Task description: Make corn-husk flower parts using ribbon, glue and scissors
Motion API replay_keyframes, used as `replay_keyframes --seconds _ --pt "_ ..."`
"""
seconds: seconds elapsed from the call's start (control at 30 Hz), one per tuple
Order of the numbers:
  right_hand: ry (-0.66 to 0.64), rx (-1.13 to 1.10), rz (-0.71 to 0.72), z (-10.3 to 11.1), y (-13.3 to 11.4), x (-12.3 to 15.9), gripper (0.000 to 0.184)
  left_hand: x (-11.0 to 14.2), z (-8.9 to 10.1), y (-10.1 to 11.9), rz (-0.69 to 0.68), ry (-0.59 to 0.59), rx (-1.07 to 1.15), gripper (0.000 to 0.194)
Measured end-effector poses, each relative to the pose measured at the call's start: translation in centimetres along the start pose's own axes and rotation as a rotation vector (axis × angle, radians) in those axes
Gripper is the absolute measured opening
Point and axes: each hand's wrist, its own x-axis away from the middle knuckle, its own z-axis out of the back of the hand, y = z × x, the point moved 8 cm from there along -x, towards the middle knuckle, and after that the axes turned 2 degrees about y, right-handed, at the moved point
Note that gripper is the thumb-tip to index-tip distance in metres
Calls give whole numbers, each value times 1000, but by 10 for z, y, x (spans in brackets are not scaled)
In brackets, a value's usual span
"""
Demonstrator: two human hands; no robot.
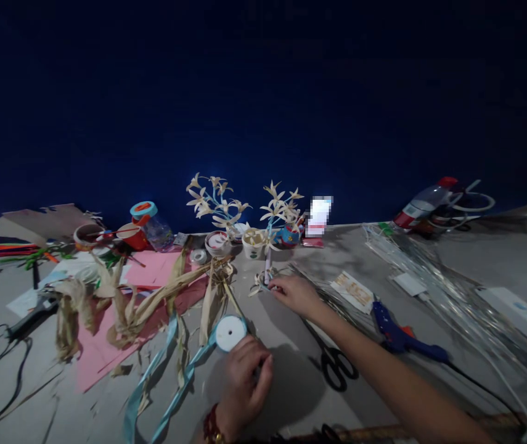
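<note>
My right hand (294, 293) reaches out over the table, its fingertips pinched at a small pale corn-husk flower (256, 283) with a bluish stem. The flower lies low on the table, in front of a pale glue stick-like tube (267, 266). Nearer to me, my left hand (250, 372) is loosely curled beside a white spool (230, 333) of light blue ribbon (184, 385); nothing shows in its fingers. Behind stand two bunches of husk flowers (217, 197) on blue stems. A small white cup (253, 244) sits between them.
Black scissors (337, 368) and a blue glue gun (402, 336) lie right of my right forearm. Dried corn husks (122, 308) cover pink paper (99, 354) at left. Clear wrapped wires (452, 296) and a bottle (424, 202) are at right. A lit phone (319, 216) stands behind.
</note>
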Motion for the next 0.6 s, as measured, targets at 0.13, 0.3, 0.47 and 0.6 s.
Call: replay_keyframes --seconds 0.13,0.3,0.47,0.6 --pt "-43 119 94 -17 -28 -5 26 1 2 -3 6 14 -2 17" --pt "-64 257 160 -25 -41 -13 29 2 3 -3 2 28 4 16" --pt "-58 308 225 -31 -43 -16 32 4 2 -4 7 18 24 16" --pt "-52 301 269 -37 -43 -21 29 2 2 -3 0 30 23 16"
